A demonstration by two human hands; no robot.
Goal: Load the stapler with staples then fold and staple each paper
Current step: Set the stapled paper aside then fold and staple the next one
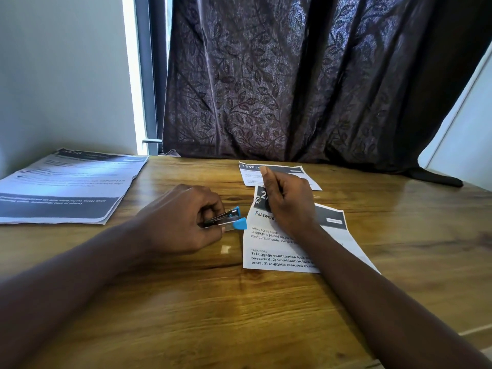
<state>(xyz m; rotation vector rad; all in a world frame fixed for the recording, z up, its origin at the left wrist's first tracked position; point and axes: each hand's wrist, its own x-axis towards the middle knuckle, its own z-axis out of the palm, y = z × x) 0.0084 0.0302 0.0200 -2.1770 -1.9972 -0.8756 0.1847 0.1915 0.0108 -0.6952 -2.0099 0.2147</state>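
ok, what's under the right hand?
The right hand rests on a printed sheet lying on the table, its top corner lifted. The hand and forearm cover the middle of the heading and text. Behind it lies a smaller folded paper.

Glossy grained wood worktop (266,310), matt printed paper sheets (66,187), blue plastic and shiny metal stapler (230,218), leaf-patterned cloth curtain (292,75)

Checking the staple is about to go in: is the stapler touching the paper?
Apart. The head view shows bare table between the stapler in the left hand and the paper.
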